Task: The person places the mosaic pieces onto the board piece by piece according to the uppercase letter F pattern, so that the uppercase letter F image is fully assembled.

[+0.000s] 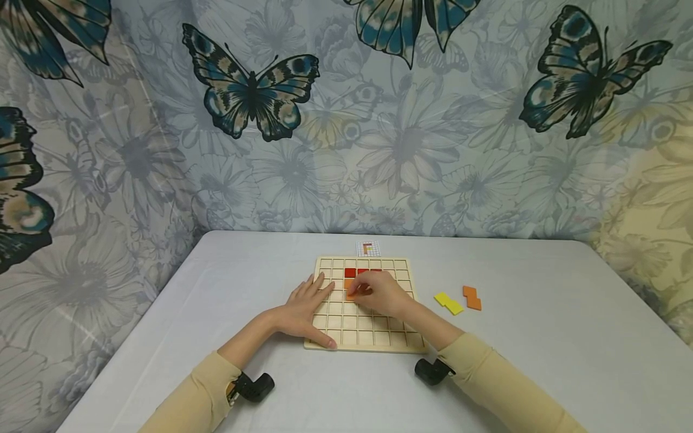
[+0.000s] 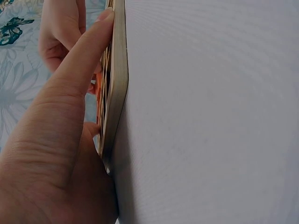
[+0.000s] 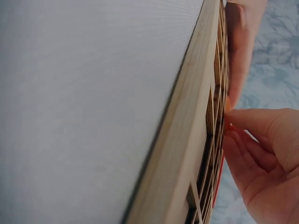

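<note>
A wooden grid board (image 1: pixel 373 338) lies on the table in the head view. My left hand (image 1: pixel 305 310) rests along its left side, fingers spread and thumb on the near edge. Above the board, my right hand (image 1: pixel 381 291) pinches an orange piece (image 3: pixel 227 120) between thumb and fingertips, down at the grid. Red squares (image 1: pixel 350 273) fill part of an upper row, and an orange square (image 1: pixel 348 282) sits just below them. The right hand hides part of the red row and the cells under its palm. How far the pinched piece sits in the grid I cannot tell.
Right of the board lie a yellow stepped piece (image 1: pixel 449 304) and an orange stepped piece (image 1: pixel 472 298). A small printed grid card (image 1: pixel 368 248) lies behind the board's far edge. The white table (image 1: pixel 260 258) meets a butterfly-patterned backdrop (image 1: pixel 346 180).
</note>
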A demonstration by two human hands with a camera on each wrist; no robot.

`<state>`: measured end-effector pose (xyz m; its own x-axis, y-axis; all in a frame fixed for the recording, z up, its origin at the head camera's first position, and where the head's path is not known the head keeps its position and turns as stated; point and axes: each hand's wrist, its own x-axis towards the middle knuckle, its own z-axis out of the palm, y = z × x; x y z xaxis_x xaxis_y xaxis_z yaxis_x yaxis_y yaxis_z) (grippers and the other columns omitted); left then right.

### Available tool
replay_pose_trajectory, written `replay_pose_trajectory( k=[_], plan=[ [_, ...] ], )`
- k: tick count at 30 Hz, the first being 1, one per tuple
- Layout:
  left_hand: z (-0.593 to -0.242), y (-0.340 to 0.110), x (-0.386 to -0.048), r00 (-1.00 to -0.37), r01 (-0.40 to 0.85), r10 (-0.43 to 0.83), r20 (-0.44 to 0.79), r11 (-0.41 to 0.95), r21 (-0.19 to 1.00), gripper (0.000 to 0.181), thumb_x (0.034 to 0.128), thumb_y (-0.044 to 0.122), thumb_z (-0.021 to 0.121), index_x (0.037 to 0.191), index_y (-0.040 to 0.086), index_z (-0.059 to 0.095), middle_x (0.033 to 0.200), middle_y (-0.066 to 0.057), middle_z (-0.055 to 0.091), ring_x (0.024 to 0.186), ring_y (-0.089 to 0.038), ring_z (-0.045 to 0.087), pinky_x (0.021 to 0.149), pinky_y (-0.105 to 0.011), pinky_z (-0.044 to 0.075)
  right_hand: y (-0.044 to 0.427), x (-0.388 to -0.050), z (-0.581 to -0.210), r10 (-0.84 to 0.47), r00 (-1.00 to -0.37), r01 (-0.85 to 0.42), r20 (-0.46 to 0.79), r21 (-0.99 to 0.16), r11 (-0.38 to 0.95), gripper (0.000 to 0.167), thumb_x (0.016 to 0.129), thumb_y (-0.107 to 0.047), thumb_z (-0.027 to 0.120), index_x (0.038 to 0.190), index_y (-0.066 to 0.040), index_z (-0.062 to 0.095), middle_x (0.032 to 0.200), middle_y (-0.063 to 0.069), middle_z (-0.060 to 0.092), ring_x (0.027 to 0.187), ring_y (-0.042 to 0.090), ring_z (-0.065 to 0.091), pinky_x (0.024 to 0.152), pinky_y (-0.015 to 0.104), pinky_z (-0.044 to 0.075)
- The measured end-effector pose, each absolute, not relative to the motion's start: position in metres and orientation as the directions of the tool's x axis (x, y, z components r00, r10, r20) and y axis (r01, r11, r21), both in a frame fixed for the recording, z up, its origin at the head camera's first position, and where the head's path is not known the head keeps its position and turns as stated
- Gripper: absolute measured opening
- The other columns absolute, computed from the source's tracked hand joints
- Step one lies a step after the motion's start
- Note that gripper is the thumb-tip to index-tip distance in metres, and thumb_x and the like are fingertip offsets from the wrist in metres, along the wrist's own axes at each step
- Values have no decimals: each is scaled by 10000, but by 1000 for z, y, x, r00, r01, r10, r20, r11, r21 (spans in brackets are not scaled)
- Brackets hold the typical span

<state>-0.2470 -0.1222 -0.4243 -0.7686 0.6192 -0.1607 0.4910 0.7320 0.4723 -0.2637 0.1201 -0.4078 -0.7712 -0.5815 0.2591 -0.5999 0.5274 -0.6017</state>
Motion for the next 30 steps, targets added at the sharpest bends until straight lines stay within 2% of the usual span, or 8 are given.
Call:
replay_pose_trajectory(
  k=[7,13,21,25,30],
  plan=[
    [-424,-122,-247,-771,492,618,-156,732,471,1252,682,651,776,1582,127,81,1616,-151,-115,1465,-322,-156,1158,-536,-25,124,-262,-406,-606,-762,-604,227,-587,540,144,876,21,675,966,-66,747,931,2,731,916,174,676,809,304,547],
    [-424,-122,-247,-768,492,621,-158,730,475,1251,686,651,774,1582,126,77,1616,-149,-118,1464,-320,-160,1157,-540,-25,124,-262,-406,-584,-788,-570,194,-588,574,177,898,-10,645,1001,-87,767,968,-9,737,973,184,679,831,323,546],
    [-424,-122,-246,-771,487,617,-157,730,479,1251,682,646,779,1582,130,80,1616,-148,-116,1464,-320,-158,1158,-535,-31,133,-258,-403,-496,-850,-470,176,-679,564,138,930,-87,637,1012,-106,747,1012,-7,716,936,178,671,808,333,546],
    [-425,-121,-246,-771,486,617,-159,731,479,1253,680,646,781,1582,131,80,1616,-147,-121,1463,-319,-162,1158,-534,-32,146,-257,-400,-415,-896,-394,155,-707,587,116,931,-124,641,973,-144,748,985,-46,711,939,162,660,819,368,525],
    [-426,-122,-247,-772,483,616,-159,730,483,1257,676,642,786,1582,130,81,1616,-146,-122,1463,-317,-165,1157,-535,-34,168,-255,-395,-328,-940,-291,97,-733,615,107,937,-142,640,973,-141,740,979,-19,711,953,178,641,820,402,494]
  ],
)
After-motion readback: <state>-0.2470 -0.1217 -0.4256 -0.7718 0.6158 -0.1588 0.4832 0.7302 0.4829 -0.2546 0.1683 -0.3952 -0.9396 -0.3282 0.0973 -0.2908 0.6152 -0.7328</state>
